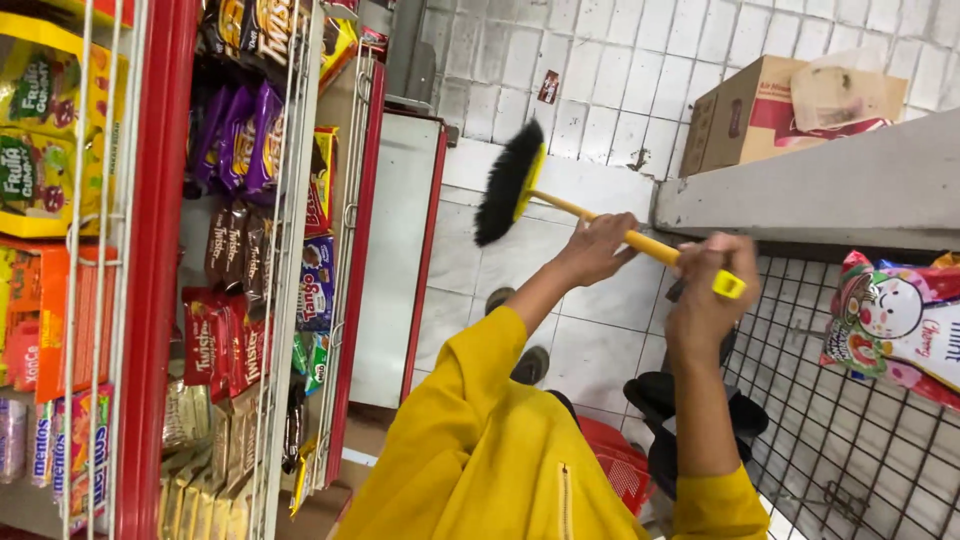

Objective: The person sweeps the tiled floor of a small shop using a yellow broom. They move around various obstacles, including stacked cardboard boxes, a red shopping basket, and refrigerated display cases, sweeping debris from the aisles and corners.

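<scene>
Yellow sleeves (480,450) fill the bottom of the view, closest to the camera, and both arms reach up from them to a broom (560,200) held out over the pale tiled floor (590,300). Its yellow handle runs slantwise from lower right to upper left. The left hand (598,248) is wrapped around the handle partway along, and the right hand (708,290) is closed around the end by the yellow cap, so the two hands sit near each other on the one stick. Beyond the left hand the black bristle head (508,182) hangs above the tiles, clear of the shelving.

On the left stands a red wire rack (150,300) packed with snack packets: purple and brown bars up high, red packs in the middle, gold wrappers low down. Right of the hands a grey ledge (820,190) carries an open cardboard box (770,110), and under the ledge a black wire basket (850,430) holds a bright sweets bag (900,320). A red basket (620,460) sits on the floor below the arms.

Between rack and ledge the aisle is narrow; the bristle head has open floor around it, while the right hand is close under the ledge's edge.
</scene>
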